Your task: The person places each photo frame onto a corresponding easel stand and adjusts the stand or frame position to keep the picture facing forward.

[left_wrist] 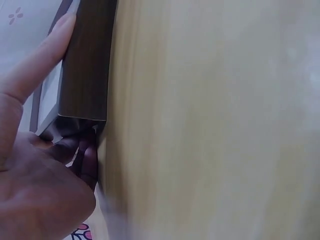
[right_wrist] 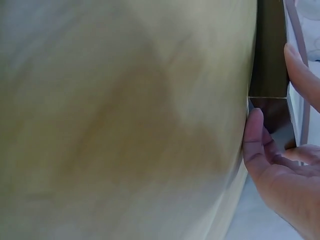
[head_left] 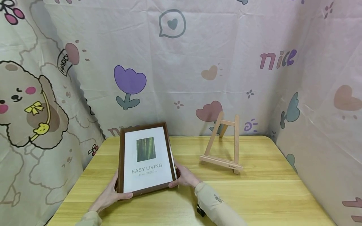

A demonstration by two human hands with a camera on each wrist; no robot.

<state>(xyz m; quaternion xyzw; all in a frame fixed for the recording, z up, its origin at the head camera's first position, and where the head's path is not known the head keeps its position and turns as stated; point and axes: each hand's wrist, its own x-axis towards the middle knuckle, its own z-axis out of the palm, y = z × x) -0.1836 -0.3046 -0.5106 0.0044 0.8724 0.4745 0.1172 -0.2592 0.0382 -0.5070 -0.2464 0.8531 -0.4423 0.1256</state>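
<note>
A brown picture frame (head_left: 147, 160) with a white insert reading "EASY LIVING" is held between both hands on the left half of the table. At its lower left corner, my left hand (head_left: 108, 194) grips it, the thumb over the front edge and the other fingers along the side and behind. My right hand (head_left: 185, 176) grips the lower right corner likewise. In the left wrist view the frame's edge (left_wrist: 87, 65) is close over the table, with fingers tucked at its corner. The right wrist view has fingers (right_wrist: 255, 135) curled at the opposite corner (right_wrist: 272, 105).
A small wooden easel (head_left: 222, 161) stands on the right half of the table, its ledge facing the person. The yellow wood-grain table (head_left: 266, 194) ends at a printed cloth backdrop (head_left: 175, 62) behind and at both sides.
</note>
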